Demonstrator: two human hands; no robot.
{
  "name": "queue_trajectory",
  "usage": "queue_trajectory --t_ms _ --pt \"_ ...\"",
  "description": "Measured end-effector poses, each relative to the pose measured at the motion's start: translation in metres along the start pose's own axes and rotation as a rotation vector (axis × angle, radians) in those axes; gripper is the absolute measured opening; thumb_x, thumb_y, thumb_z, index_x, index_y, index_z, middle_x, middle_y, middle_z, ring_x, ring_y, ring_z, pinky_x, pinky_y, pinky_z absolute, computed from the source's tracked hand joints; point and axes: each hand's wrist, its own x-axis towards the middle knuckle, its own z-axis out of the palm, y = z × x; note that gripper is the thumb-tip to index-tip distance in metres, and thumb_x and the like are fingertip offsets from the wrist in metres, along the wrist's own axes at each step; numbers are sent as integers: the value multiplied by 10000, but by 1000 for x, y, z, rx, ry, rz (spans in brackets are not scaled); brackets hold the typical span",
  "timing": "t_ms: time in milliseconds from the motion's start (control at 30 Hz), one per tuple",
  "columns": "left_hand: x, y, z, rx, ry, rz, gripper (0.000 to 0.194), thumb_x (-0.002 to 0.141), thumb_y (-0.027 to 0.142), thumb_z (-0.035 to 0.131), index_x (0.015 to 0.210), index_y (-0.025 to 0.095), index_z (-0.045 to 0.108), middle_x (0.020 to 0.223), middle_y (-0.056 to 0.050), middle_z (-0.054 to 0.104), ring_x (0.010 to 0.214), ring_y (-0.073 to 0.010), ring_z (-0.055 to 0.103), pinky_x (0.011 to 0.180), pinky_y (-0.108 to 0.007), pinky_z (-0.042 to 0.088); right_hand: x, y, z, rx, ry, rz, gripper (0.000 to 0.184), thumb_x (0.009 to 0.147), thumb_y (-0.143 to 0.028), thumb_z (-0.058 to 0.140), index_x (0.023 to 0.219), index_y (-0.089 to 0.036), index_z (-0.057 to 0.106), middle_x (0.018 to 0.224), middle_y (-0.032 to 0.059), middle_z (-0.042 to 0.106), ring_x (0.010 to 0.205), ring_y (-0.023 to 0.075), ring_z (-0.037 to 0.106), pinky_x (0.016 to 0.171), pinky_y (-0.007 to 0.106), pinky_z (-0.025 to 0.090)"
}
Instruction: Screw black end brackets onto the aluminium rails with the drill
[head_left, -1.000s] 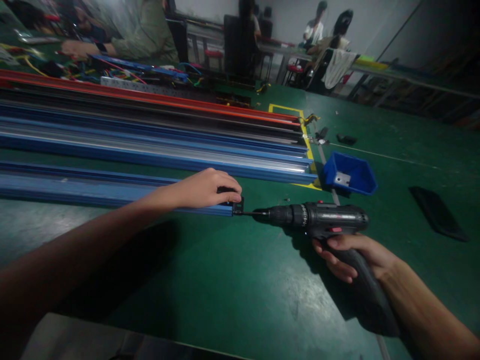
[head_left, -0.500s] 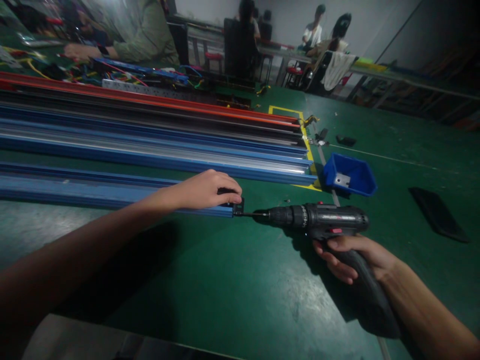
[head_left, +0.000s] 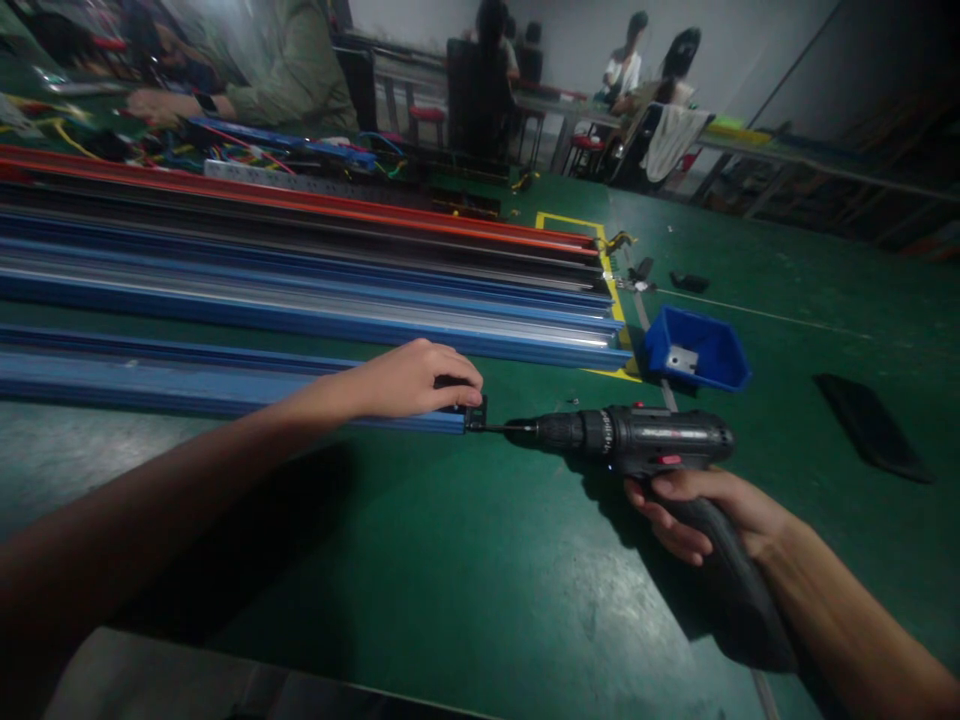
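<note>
My left hand (head_left: 412, 380) presses down on the right end of a long blue rail (head_left: 187, 385) lying on the green table, fingers curled over a small black end bracket (head_left: 475, 412). My right hand (head_left: 701, 510) grips the handle of a black cordless drill (head_left: 645, 440). The drill lies level, pointing left, with its bit (head_left: 499, 427) against the bracket at the rail's end.
Several long blue, silver, black and orange rails (head_left: 315, 280) lie stacked beyond. A blue bin (head_left: 701, 352) with a metal part sits at right, a dark flat object (head_left: 870, 425) farther right. Another person (head_left: 262, 70) works at the far left; others sit behind.
Hardly anything differs; both hands, the rail and the drill keep their places, and the view shifts only slightly.
</note>
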Motion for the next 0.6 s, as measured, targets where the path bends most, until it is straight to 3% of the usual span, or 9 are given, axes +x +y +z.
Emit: queue_trajectory --t_ms 600 --pt "0 0 -1 23 -4 11 310 992 451 552 1053 239 771 1078 -22 775 995 -167 702 912 -266 487 1 -3 3 -2 -69 0 231 891 -243 675 1025 -72 755 767 62 681 421 69 586 455 191 553"
